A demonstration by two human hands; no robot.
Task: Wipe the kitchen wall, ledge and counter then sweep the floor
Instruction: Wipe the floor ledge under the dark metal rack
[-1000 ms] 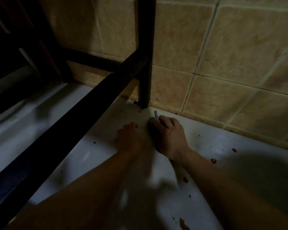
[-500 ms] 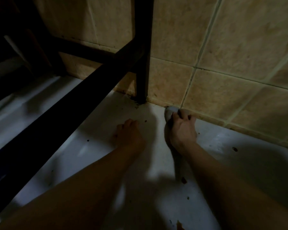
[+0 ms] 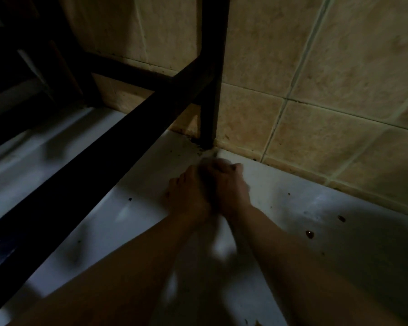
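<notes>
Since before, your right hand (image 3: 231,187) slid beside your left hand (image 3: 186,194); finger state unclear; blind scrubbing may miss grime at the rack leg (image 3: 209,128)

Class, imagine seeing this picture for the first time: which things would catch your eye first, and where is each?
First, the two bare hands, left hand and right hand, pressed together on the white counter surface near the corner. Next, the black frame leg standing against the beige tiled wall just behind them. Then the dark brown specks on the counter at right.
</notes>
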